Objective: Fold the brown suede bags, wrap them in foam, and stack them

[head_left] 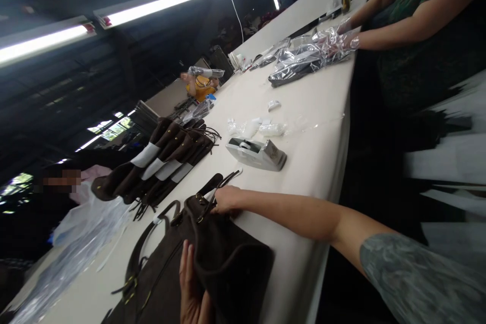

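Two bare hands were on the dark brown bag (243,263), which lay nearest you on the pale table (315,101). Your left hand (193,288) was open against the bag's side, its fingers straight and close together, its thumb set apart from them. Your right hand (228,199) was reaching in from the right, its fingers narrowed and closed on the bag's upper edge, near a gold-coloured fitting; which strap or cord sat between the fingertips could not be told. A long strap (136,258) with gold-coloured buckles curved along the bag's left side.

Just beyond your right hand, you had a grey tape dispenser (256,154) standing on the table, apart from the bag. Behind it lay small clear plastic pieces (273,128) and a small white piece (274,106). To the left of the dispenser was a row of dark brown bundles (163,157) with white bands round them and thin cords trailing from their ends. Clear plastic sheeting (72,258) was spread over the table's left side.

Farther up the table, on your right, another person's hands (334,43) were at a dark item in clear plastic (298,63). Across the table, a person in yellow (201,87) was beside another plastic-covered item (206,72).
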`<state>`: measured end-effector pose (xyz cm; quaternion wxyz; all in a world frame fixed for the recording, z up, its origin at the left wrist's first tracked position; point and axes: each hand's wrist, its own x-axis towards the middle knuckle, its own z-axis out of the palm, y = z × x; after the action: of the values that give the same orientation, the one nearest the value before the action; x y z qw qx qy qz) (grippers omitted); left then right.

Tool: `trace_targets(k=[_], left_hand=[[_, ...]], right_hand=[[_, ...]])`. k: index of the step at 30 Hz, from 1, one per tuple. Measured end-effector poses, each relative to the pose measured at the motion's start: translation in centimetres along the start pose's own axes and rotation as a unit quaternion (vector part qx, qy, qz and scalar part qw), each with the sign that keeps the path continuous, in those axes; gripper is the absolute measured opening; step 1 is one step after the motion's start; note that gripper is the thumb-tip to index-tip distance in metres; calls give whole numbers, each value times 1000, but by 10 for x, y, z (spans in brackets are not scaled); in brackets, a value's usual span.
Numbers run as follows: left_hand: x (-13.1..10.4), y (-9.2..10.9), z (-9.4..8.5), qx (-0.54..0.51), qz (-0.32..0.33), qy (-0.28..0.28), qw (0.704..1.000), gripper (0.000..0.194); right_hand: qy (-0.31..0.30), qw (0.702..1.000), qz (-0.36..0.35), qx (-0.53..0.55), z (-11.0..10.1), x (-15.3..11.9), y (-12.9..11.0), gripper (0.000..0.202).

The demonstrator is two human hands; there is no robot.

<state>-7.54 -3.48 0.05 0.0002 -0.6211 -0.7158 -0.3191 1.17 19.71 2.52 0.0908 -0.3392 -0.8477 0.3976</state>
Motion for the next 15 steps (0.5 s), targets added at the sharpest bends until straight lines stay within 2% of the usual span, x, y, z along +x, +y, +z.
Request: trace_targets(k=[2, 4, 7, 8, 10, 13, 15], left_hand=[[2, 7, -3, 13, 48, 21, 999, 61], [6, 12, -5, 53, 126, 35, 990, 67], [10, 15, -6, 93, 192, 37, 976, 71], [10, 15, -7, 91, 196, 39, 976, 70], [9, 16, -8, 71, 190, 47, 978, 69], [4, 18, -10, 42, 167, 65, 983, 71], [1, 20, -10, 33, 157, 75, 984, 71]], right_hand=[[-14, 999, -33, -5, 1, -7, -6, 26], [-35, 998, -54, 22, 1, -14, -10, 36], [-96, 989, -31, 112, 2, -21, -9, 65], [-109, 985, -18, 132, 4, -24, -8, 75], [-95, 988, -11, 124, 9, -28, -8, 87], [-50, 995, -31, 86, 18, -34, -8, 89], [-21, 991, -43, 125, 20, -37, -7, 93]])
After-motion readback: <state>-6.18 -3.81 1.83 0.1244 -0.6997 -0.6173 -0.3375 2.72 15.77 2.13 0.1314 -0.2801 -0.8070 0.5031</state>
